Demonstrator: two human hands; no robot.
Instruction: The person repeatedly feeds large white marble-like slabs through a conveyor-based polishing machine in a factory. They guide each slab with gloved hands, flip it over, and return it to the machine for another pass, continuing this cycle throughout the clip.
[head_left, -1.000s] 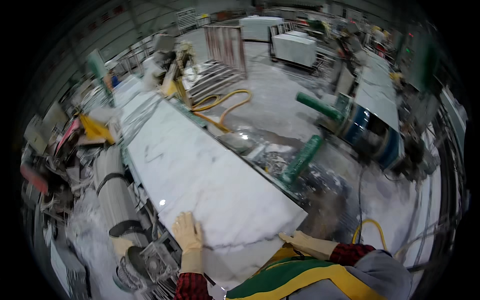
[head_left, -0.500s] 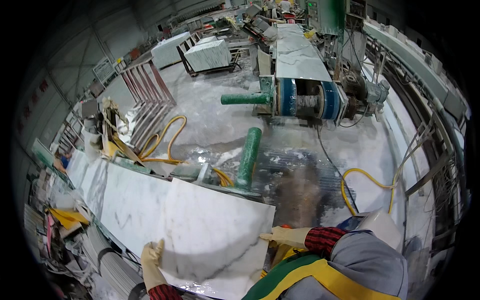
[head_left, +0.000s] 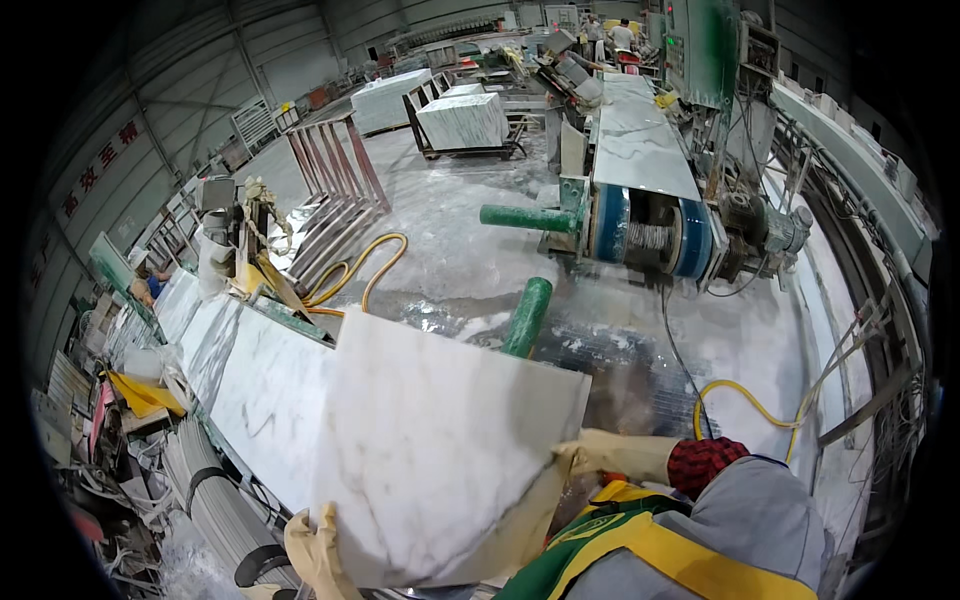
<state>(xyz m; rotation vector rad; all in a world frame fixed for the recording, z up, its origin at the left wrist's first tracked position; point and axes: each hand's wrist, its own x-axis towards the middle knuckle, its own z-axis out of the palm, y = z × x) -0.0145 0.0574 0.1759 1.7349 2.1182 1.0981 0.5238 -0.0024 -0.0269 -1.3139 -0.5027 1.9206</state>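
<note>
A white marble slab [head_left: 430, 430] with grey veins is gripped between my two hands and tilted, its far edge raised. My left hand [head_left: 318, 555], in a cream rubber glove, holds the slab's near left edge with the thumb on the upper face. At the slab's right edge my right hand [head_left: 615, 453], gloved alike, is closed on the rim; its fingers below are hidden. Under and left of the held piece lies another veined marble slab [head_left: 265, 400] on a long bench. Just past the slab's far edge a green cylinder [head_left: 528, 318] sticks up.
A conveyor [head_left: 650, 140] carrying a marble slab stands ahead, with a blue-banded roller [head_left: 612, 225] at its end. Yellow hoses [head_left: 385, 260] cross the wet floor. Reddish metal racks [head_left: 340, 165] and marble blocks [head_left: 465, 122] stand farther left. People [head_left: 622, 36] are in the background.
The held slab has come up off the slab beneath and tilted, its far edge rising. Both hands have moved with it, still on its edges. The whole view has shifted.
</note>
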